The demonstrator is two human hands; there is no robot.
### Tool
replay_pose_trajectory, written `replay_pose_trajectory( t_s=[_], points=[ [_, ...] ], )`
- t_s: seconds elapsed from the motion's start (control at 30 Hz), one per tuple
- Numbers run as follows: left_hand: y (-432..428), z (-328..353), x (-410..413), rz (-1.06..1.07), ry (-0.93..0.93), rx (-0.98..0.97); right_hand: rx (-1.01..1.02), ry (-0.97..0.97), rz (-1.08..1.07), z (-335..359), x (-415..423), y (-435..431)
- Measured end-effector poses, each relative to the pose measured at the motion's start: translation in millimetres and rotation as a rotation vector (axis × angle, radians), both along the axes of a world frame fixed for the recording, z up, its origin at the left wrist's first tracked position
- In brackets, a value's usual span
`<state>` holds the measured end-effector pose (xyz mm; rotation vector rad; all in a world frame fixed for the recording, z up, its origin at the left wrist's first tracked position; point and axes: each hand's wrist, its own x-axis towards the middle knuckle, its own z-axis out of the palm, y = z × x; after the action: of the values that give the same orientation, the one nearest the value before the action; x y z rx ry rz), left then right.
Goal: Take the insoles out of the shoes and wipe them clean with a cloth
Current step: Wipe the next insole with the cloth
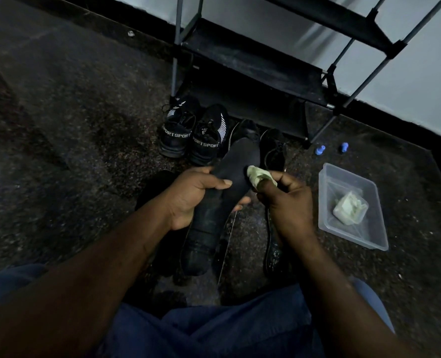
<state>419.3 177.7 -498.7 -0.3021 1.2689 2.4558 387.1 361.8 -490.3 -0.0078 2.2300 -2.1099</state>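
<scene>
Above speckled floor (85, 125), my left hand (191, 195) curled round a flat black insole (240, 161), my right hand (289, 202) pinched crumpled pale cloth (256, 175) onto it.

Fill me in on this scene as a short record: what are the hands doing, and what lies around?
left hand: grips a dark insole
right hand: pinches a pale cloth on the insole
shoes: black pair lettered SPORT, on the floor beyond the hands
tub: clear plastic, right of the hands, holds another pale cloth
rack: dark shoe rack by the wall
</scene>
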Motion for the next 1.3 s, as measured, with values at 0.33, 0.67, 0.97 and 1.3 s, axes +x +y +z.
replay_pose_trajectory(
  t_s=[0.33, 0.67, 0.97, 1.3],
  points=[
    [1, -14, -8, 0.086, -0.035, -0.186, 0.597, 0.446, 0.05, -5, 15, -7],
    [7, -12, -2, 0.016, -0.017, -0.128, 0.906, 0.591, -0.013, 4, -11, -5],
    [8, -14, -1, -0.008, 0.01, -0.223, 0.998, 0.582, -0.065, 0, 5, -3],
    [6, -15, -2, 0.0, 0.023, -0.251, 0.869, 0.577, 0.034, -8, 17, 0]
  ],
)
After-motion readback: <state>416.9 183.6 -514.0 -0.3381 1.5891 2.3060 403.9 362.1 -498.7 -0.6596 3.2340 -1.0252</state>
